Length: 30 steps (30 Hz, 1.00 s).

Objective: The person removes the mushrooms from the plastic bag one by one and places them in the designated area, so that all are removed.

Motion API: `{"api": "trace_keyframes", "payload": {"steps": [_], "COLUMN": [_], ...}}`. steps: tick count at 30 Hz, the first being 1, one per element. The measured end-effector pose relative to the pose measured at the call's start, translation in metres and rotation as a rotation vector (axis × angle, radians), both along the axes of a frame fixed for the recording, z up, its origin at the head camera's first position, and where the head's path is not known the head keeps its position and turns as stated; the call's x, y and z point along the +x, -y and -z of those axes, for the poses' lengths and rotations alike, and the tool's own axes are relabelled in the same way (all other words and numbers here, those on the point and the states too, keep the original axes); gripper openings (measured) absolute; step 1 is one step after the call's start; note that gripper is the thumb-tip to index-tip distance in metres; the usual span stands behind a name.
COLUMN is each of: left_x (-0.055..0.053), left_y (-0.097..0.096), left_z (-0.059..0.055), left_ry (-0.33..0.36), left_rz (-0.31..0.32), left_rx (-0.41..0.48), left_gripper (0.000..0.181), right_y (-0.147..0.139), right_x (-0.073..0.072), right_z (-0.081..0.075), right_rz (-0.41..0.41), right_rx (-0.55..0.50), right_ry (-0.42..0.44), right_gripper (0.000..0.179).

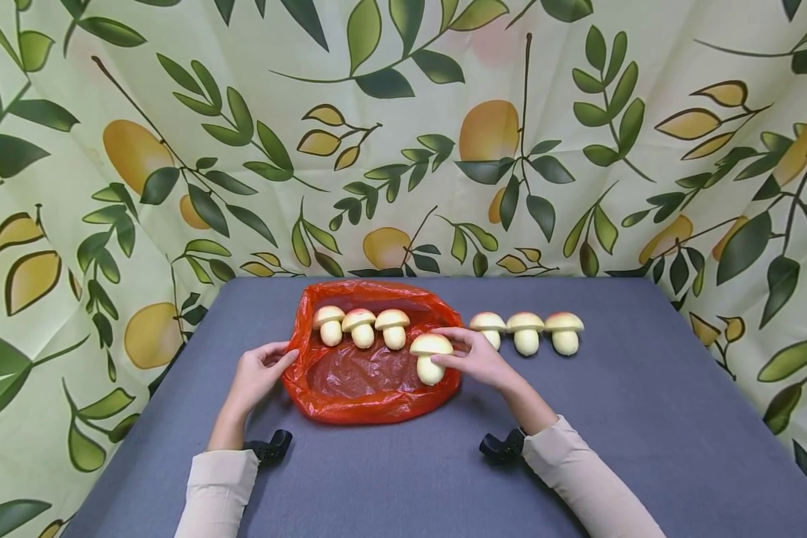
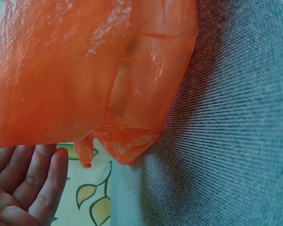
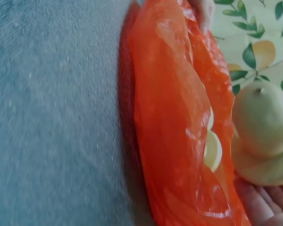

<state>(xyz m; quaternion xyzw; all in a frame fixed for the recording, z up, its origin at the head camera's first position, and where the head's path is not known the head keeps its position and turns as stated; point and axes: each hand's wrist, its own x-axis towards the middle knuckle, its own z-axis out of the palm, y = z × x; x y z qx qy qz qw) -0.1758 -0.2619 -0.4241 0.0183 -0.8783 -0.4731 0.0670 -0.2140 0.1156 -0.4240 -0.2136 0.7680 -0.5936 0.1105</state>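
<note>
A: What lies around?
B: A patterned cloth (image 1: 437,187) hangs behind the tabletop (image 1: 403,478). A red plastic bag (image 1: 370,409) sits near the far edge, left of the middle, its mouth wide. Three mushrooms in the bag (image 1: 359,329) form a row toward its far side. Right of it, also near the far edge, is an outer row of three mushrooms (image 1: 526,334).
A: Anything in the way?
B: The right hand (image 1: 479,360) partly covers the leftmost of that outer row. In the right wrist view, the bag's wall hides most of what is inside.
A: And the hands?
B: The right one is clamped on a mushroom, thumb and fingers pinching it. That held mushroom (image 1: 430,347) is over the bag's right part, cap up. The left hand (image 1: 261,375) pinches the bag's left rim.
</note>
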Motion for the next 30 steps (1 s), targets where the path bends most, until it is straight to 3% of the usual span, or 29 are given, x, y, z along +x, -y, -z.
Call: {"api": "trace_keyframes", "payload": {"steps": [20,25,30], "left_x": [0.0,0.0,0.0], "left_y": [0.001,0.001,0.002], "left_z": [0.0,0.001,0.001], "left_ry": [0.001,0.005,0.003], "left_rz": [-0.004,-0.004,0.004], "left_rx": [-0.005,-0.013,-0.019], "left_gripper": [0.036,0.036,0.037], "right_y": [-0.041,-0.054,-0.067], "right_x": [0.001,-0.001,-0.004], "right_z": [0.01,0.021,0.035], "right_rz": [-0.077,-0.127,-0.225], "right_rx": [-0.047,-0.159,-0.34], "right_ry": [0.048,0.088,0.161], "right_gripper": [0.053,0.052,0.04]}}
